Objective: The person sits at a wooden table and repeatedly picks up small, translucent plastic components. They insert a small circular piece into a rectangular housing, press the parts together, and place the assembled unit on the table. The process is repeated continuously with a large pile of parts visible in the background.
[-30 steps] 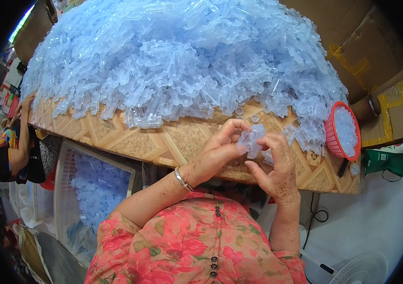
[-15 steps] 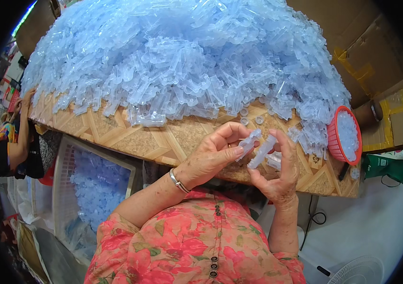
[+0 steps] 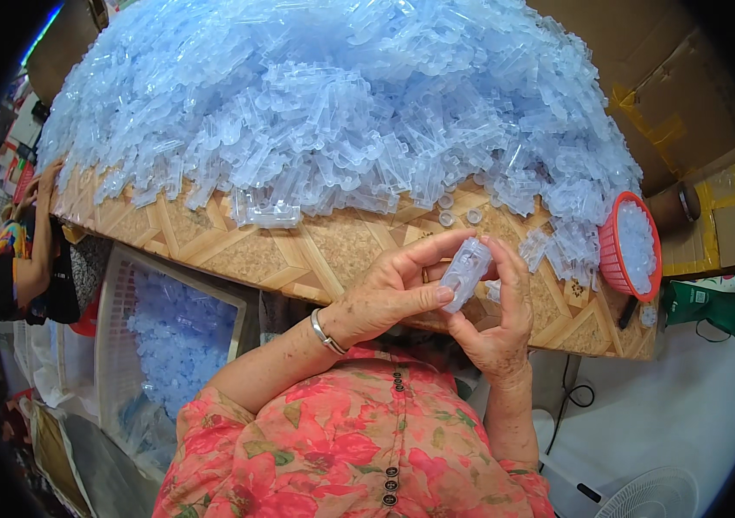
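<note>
Between my two hands sits a clear bluish plastic piece [image 3: 466,274], tilted, made of two halves lying against each other. My left hand [image 3: 393,281], with a silver bracelet at the wrist, pinches its left side between thumb and fingers. On the other side my right hand [image 3: 501,324] grips it with thumb and forefinger. Both hands are over the table's near edge. Just beyond them a few small clear round caps [image 3: 447,218] lie on the wood-patterned tabletop [image 3: 333,246]. A large heap of similar clear plastic pieces [image 3: 324,112] covers most of the table.
A red basket [image 3: 613,250] of clear parts stands at the table's right end, near a dark marker-like object [image 3: 627,312]. At lower left, a pale crate [image 3: 113,345] holds more pieces. Cardboard boxes [image 3: 678,86] rise at right. Another person's arm [image 3: 39,233] reaches the table's left end.
The two plastic halves, held apart one in each hand before, are now together as one piece. My right hand has moved slightly left toward my left hand.
</note>
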Demonstrator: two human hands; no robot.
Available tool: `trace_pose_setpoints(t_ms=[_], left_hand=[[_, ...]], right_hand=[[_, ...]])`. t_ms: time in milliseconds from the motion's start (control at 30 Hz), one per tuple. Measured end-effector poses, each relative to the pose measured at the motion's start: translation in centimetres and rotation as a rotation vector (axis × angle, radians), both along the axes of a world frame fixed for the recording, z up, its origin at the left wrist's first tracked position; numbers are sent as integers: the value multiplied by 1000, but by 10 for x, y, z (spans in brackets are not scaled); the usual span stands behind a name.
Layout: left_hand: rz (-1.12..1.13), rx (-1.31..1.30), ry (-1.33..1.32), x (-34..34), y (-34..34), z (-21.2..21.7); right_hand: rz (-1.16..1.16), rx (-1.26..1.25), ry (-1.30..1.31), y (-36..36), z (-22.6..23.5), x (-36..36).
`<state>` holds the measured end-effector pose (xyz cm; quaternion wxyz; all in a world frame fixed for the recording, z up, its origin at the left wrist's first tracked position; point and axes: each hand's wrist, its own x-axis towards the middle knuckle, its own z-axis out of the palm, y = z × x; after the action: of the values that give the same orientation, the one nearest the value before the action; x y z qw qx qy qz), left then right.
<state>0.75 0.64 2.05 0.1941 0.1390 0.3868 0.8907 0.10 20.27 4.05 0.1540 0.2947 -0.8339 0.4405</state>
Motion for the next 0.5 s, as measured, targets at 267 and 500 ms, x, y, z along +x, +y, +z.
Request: trace_pose_setpoints(t_ms=[267,500], left_hand=[[-40,-11,-47,2,-2,5],[-58,1,-65,2,-2,8]], right_hand=[[26,-45,-48,6,-4,1],[41,-76,-57,10,-12,2]])
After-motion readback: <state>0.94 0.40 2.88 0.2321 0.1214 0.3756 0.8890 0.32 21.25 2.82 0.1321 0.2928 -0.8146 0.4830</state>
